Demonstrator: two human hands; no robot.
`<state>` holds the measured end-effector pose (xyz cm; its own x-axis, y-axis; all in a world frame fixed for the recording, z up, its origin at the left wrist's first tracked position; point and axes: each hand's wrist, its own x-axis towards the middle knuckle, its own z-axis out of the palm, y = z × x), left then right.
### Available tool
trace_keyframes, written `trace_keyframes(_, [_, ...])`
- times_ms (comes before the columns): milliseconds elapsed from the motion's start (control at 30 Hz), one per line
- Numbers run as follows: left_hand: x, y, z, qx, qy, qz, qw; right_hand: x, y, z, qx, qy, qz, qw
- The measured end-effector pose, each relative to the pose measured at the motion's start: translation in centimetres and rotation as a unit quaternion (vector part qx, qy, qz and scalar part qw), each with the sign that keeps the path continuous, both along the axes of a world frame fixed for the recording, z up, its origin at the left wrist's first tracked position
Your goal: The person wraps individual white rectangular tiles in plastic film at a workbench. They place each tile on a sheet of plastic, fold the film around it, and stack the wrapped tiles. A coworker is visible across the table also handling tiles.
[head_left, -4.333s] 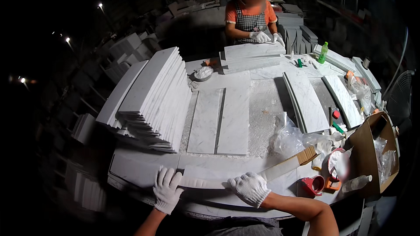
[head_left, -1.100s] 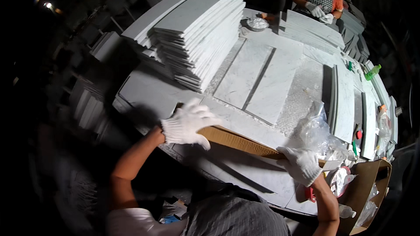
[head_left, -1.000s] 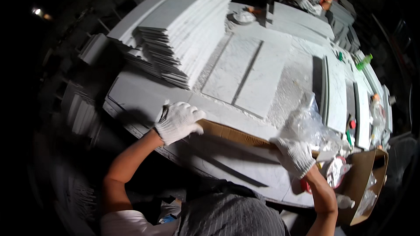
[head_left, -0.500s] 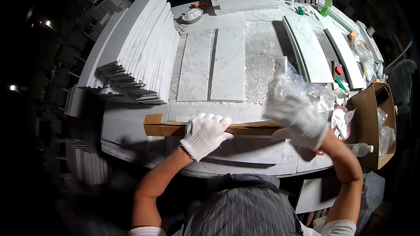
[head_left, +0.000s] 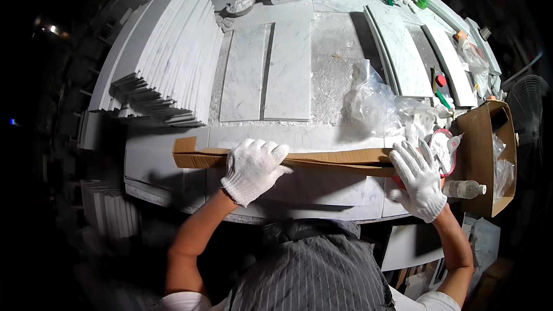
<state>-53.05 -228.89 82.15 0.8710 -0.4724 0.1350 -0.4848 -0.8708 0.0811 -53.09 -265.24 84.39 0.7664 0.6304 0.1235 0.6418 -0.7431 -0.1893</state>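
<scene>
A long, narrow piece of folded brown cardboard (head_left: 340, 158) lies crosswise on the near part of the worktable. My left hand (head_left: 253, 171), in a white knit glove, is closed over its left half, with the fingers curled across the top. At the cardboard's right end is my right hand (head_left: 419, 184), gloved the same way. Its fingers are stretched out and spread, and the fingertips reach over that end. Beyond the cardboard, two pale veined marble slabs (head_left: 244, 75) lie side by side.
A tall stack of marble slabs (head_left: 167, 52) stands on the left. To the right are crumpled clear plastic (head_left: 374, 106), a red-rimmed dish (head_left: 442, 150) of white material, a clear bottle (head_left: 464, 189) on its side and an open cardboard box (head_left: 478, 155). More slabs (head_left: 403, 52) lie at the far right.
My right hand, blurred before, has come nearer and slightly right to the cardboard's right end, with its fingers spread. My left hand keeps its hold. The whole view has shifted slightly.
</scene>
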Motion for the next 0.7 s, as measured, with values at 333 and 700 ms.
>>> trace_keyframes(333, [-1.4, 0.8, 1.8, -0.053, -0.031, -0.044, 0.997, 1.2, 1.0, -3.2, 0.038, -0.053, 0.01, 0.998])
trace_keyframes(700, [3.5, 3.7, 1.5, 0.001, -0.258, 0.082, 0.963, 7.8, 3.7, -0.4, 0.064, -0.222, -0.08, 0.97])
